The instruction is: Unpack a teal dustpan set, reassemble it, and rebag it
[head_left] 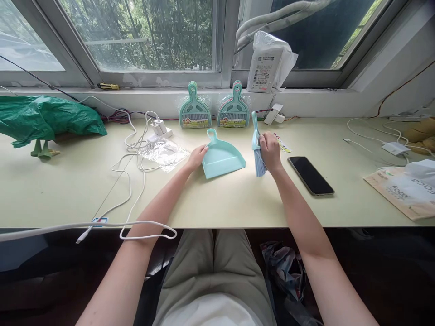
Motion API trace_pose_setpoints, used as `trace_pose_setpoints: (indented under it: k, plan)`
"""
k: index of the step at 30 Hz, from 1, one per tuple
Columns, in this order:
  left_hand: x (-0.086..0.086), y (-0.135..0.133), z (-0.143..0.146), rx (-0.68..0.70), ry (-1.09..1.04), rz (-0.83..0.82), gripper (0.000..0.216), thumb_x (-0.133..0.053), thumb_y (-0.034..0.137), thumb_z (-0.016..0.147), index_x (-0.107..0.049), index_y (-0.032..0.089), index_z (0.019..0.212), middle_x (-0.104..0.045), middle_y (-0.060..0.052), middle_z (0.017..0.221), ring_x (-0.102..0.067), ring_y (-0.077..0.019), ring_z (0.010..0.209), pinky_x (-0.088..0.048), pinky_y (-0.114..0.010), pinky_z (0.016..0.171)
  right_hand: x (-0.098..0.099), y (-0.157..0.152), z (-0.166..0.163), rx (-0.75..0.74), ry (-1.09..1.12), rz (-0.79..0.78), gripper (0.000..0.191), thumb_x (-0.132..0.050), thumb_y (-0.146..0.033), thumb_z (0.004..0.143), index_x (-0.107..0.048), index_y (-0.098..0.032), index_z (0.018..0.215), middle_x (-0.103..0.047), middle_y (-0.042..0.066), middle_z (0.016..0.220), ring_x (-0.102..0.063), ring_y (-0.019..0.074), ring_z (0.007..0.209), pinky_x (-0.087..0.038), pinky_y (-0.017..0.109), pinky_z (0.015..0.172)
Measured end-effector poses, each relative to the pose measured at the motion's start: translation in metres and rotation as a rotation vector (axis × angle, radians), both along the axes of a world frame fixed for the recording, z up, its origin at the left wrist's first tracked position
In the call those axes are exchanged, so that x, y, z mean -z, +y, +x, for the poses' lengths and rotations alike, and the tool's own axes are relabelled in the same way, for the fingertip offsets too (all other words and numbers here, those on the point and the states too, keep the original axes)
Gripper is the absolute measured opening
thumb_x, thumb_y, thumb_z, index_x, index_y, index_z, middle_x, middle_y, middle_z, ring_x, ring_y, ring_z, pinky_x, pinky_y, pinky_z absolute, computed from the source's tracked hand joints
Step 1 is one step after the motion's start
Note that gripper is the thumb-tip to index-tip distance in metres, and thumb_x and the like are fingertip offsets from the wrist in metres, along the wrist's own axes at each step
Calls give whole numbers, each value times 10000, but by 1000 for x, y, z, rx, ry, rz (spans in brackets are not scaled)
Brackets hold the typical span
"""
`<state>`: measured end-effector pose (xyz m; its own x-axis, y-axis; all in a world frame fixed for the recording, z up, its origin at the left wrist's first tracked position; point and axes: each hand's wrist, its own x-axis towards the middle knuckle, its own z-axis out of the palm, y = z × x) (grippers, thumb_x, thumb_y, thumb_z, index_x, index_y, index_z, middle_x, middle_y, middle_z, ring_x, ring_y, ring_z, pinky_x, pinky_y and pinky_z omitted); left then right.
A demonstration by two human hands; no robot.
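Observation:
My left hand (197, 157) grips the left edge of a mint-green dustpan (222, 158), its handle loop pointing toward the window. The pan lies on or just over the desk; I cannot tell whether it touches. In my right hand (271, 149) is a small hand brush (255, 136) of the same green, held upright with its blue bristles down, to the right of the pan. Behind them, two packaged dustpan-and-brush sets, one on the left (195, 106) and one on the right (234, 106), lean against the wall under the window.
A black phone (311, 175) lies right of the brush. Clear plastic wrap (165, 154) and white cables (131, 158) spread on the left, near a green plastic bag (50, 117). A tissue pack (406, 188) sits at the right; a white box (265, 68) stands on the sill.

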<state>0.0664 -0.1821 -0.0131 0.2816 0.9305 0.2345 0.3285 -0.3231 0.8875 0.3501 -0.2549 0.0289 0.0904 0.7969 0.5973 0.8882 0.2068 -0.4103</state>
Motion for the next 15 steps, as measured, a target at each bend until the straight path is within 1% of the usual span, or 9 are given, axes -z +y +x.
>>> trace_pose_setpoints:
  k: [2, 4, 6, 9, 12, 15]
  plan:
    - [0, 3, -6, -25, 142, 34, 299, -481, 378, 892, -645, 198, 718, -599, -42, 739, -574, -238, 824, -435, -356, 852, 3, -1, 13, 73, -83, -41, 333, -317, -378, 994, -561, -203, 850, -601, 108, 930, -524, 264, 960, -397, 367, 820]
    - [0, 2, -8, -48, 260, 62, 279, -497, 354, 882, -626, 202, 687, -587, -65, 786, -566, -262, 903, -423, -372, 895, 11, -1, 20, 115, -182, -135, 311, -382, -381, 972, -581, -192, 824, -622, 122, 942, -527, 280, 985, -404, 378, 814]
    - [0, 0, -9, -67, 337, 78, 245, -494, 338, 883, -652, 204, 751, -594, -90, 904, -538, -286, 1040, -402, -383, 955, 21, 0, 23, 137, -271, -239, 319, -398, -380, 966, -606, -180, 830, -638, 139, 974, -531, 290, 1003, -412, 389, 810]
    - [-2, -4, -8, -67, 461, 65, 254, -457, 319, 908, -681, 214, 966, -582, -98, 1075, -474, -294, 1185, -373, -396, 1011, 31, 2, 24, 156, -345, -355, 328, -397, -384, 965, -636, -177, 876, -654, 142, 1023, -534, 288, 1033, -418, 387, 805]
    - [-5, -6, -8, -50, 554, 52, 338, -385, 337, 946, -663, 218, 1096, -567, -100, 1127, -460, -284, 1215, -375, -395, 1006, 32, 2, 24, 177, -355, -397, 299, -405, -360, 959, -649, -189, 935, -663, 128, 1067, -538, 282, 1054, -417, 371, 785]
    - [-5, -4, -9, -50, 549, 72, 396, -334, 389, 970, -679, 215, 1053, -575, -95, 1072, -516, -258, 1141, -396, -369, 973, 30, 2, 22, 188, -367, -391, 280, -406, -328, 955, -653, -197, 971, -668, 121, 1084, -552, 280, 1041, -409, 365, 762]
